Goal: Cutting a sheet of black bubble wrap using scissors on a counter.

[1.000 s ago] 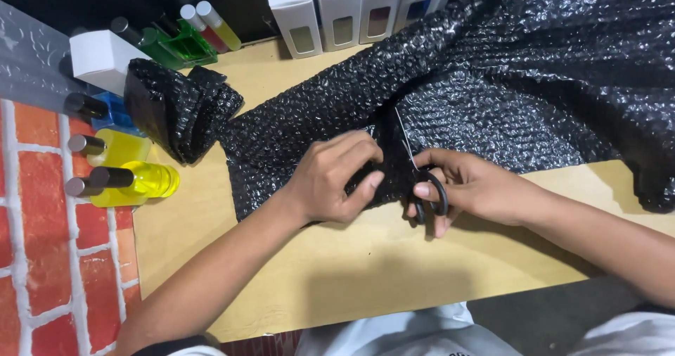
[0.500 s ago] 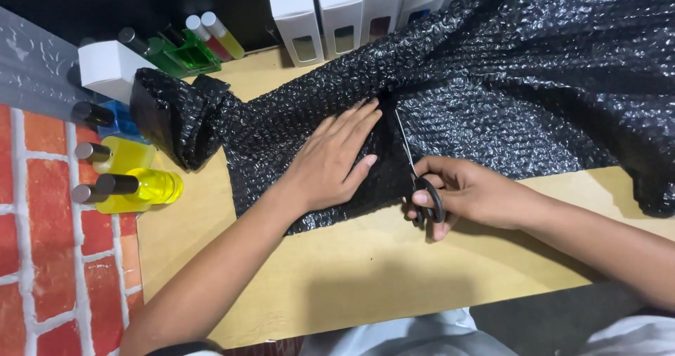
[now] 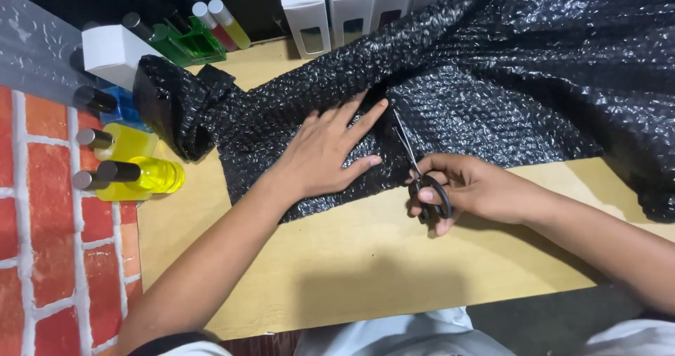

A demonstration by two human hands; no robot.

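Note:
A large sheet of black bubble wrap (image 3: 492, 67) lies across a tan board (image 3: 351, 257). My left hand (image 3: 327, 152) lies flat on the wrap with fingers spread, pressing it down just left of a cut line. My right hand (image 3: 467, 187) grips black-handled scissors (image 3: 418, 169), whose blades point away from me into the wrap. A cut strip of the wrap runs left and ends in a bunched roll (image 3: 169, 106).
Yellow liquid bottles (image 3: 137, 176) with dark caps lie at the left, with a blue one (image 3: 116, 106) and a white box (image 3: 112, 50) behind them. Green and other bottles (image 3: 193, 36) and white window boxes (image 3: 351, 11) stand at the back. Brick-pattern surface (image 3: 49, 243) at left.
My left hand has gone from curled fingers gripping the wrap to lying flat and spread on it. The scissors have moved a little farther into the wrap.

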